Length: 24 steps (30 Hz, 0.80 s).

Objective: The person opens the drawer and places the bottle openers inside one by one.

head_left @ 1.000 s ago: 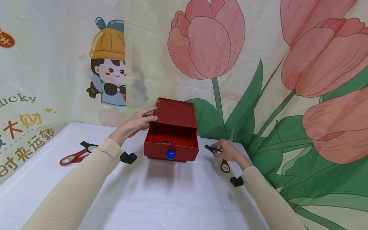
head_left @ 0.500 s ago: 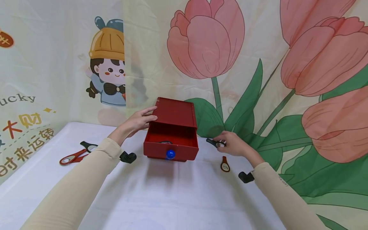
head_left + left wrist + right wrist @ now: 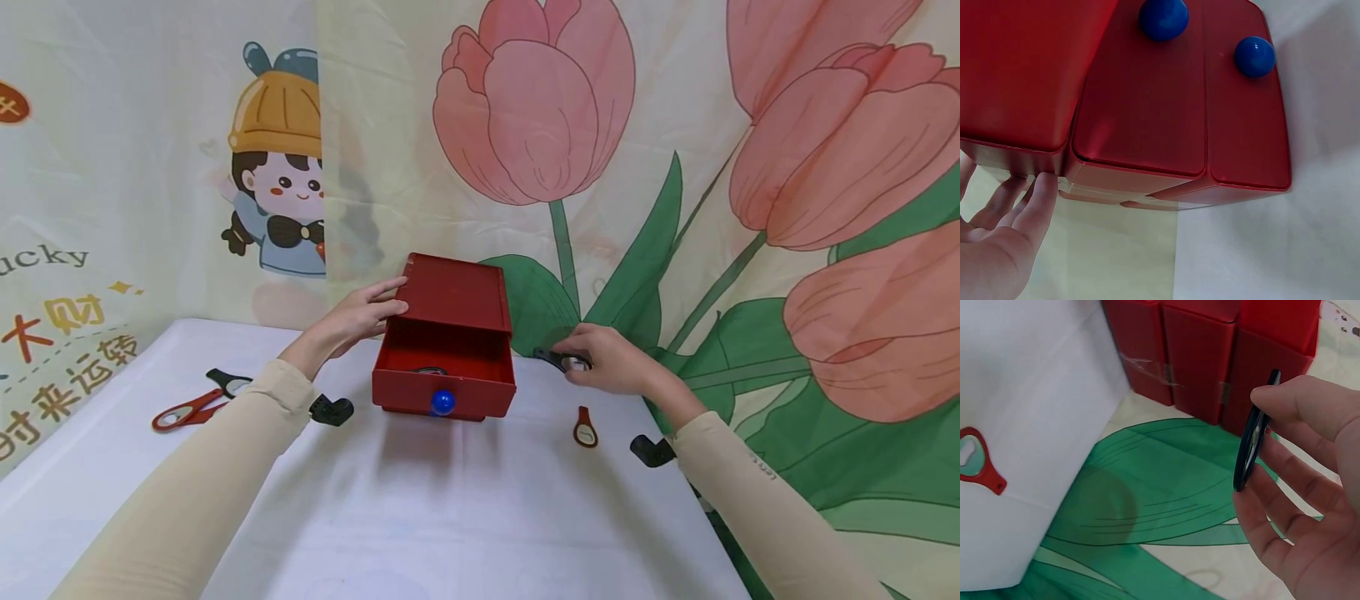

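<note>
A red drawer box [image 3: 455, 287] stands at the back of the table, its top drawer [image 3: 431, 393] pulled out by its blue knob side. My left hand [image 3: 352, 321] rests its fairly straight fingers against the box's left side, which the left wrist view shows beside the drawer. Inside the drawer lies a dark, rounded item [image 3: 431, 371], mostly hidden by the front wall. To the right of the box, my right hand [image 3: 607, 358] pinches a black bottle opener [image 3: 1250, 440] between thumb and fingertips, edge-on in the right wrist view. A red bottle opener [image 3: 586, 429] lies on the table in front of that hand.
Red openers [image 3: 183, 413] and a black opener [image 3: 228, 382] lie at the left, partly behind my left sleeve. Two lower shut drawers carry blue knobs [image 3: 1255, 57]. A printed tulip curtain [image 3: 540, 125] hangs right behind the white table [image 3: 465, 500].
My right hand has lifted the black bottle opener from above the red one and moved it back and to the right. The left hand and box have not moved.
</note>
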Available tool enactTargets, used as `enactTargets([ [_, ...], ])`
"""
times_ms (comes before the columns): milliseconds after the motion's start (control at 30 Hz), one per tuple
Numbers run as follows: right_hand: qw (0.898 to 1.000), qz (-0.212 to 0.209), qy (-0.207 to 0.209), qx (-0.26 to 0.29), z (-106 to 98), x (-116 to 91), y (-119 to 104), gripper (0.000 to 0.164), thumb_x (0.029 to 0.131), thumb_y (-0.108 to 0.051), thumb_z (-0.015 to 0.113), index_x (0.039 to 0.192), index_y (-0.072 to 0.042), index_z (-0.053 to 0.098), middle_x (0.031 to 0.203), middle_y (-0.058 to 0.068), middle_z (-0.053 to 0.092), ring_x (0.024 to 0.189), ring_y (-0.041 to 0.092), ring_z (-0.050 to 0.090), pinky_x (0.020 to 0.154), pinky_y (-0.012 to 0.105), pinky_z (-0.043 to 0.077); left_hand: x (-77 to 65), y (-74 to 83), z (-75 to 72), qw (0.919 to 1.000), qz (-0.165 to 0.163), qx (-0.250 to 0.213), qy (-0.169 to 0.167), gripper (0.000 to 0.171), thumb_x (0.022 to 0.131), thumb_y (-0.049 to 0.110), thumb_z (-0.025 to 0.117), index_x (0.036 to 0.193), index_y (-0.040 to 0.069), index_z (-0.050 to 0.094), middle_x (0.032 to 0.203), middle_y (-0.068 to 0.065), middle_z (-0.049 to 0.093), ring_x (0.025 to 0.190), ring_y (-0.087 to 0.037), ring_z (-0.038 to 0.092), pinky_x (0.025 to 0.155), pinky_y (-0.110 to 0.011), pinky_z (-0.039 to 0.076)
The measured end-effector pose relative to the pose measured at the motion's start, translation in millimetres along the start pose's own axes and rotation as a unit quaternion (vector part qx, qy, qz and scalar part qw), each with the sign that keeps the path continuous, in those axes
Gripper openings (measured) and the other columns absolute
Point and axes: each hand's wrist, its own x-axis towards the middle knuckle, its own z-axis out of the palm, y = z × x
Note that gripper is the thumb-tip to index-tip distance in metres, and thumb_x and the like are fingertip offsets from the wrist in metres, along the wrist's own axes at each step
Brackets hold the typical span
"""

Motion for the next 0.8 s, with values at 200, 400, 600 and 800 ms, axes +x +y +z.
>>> enactTargets([
  [200, 1.0, -0.02, 0.01, 0.0, -11.1, 6.2, -13.9, 0.036, 0.092, -0.006, 0.078, 0.127, -0.003, 0.077, 0.11, 0.011, 0.07, 0.083, 0.024, 0.058, 0.06, 0.028, 0.049, -0.6, -0.6, 0.0, 1.0, 0.002, -0.003, -0.001, 0.074, 0.109, 0.028, 0.059, 0.172, 0.021, 0.021, 0.175, -0.017, 0.022, 0.157, -0.041, 0.03, 0.126, -0.058, 0.03],
  [400, 0.999, -0.032, 0.009, -0.007, -21.6, 13.0, -27.7, 0.035, 0.092, -0.006, 0.076, 0.127, -0.004, 0.077, 0.106, 0.009, 0.068, 0.081, 0.023, 0.057, 0.062, 0.031, 0.048, -1.0, -2.2, 0.0, 1.0, 0.002, 0.001, -0.002, 0.075, 0.109, 0.029, 0.06, 0.172, 0.022, 0.02, 0.174, -0.018, 0.023, 0.157, -0.042, 0.03, 0.125, -0.058, 0.031],
  [600, 0.999, -0.045, 0.003, -0.004, -29.3, 20.6, -39.9, 0.034, 0.093, -0.007, 0.074, 0.127, -0.006, 0.078, 0.109, 0.008, 0.069, 0.081, 0.023, 0.059, 0.064, 0.031, 0.05, -0.4, -2.4, -0.2, 1.0, 0.002, 0.004, 0.0, 0.075, 0.109, 0.03, 0.061, 0.172, 0.023, 0.02, 0.175, -0.018, 0.022, 0.157, -0.042, 0.03, 0.125, -0.059, 0.031],
  [800, 0.998, -0.062, -0.005, 0.019, -31.0, 28.1, -51.4, 0.034, 0.093, -0.006, 0.074, 0.127, -0.006, 0.078, 0.112, 0.01, 0.069, 0.084, 0.024, 0.06, 0.067, 0.032, 0.052, -0.1, -0.9, 0.2, 1.0, 0.001, 0.007, -0.001, 0.076, 0.108, 0.03, 0.061, 0.172, 0.024, 0.019, 0.175, -0.018, 0.022, 0.157, -0.043, 0.029, 0.125, -0.059, 0.031],
])
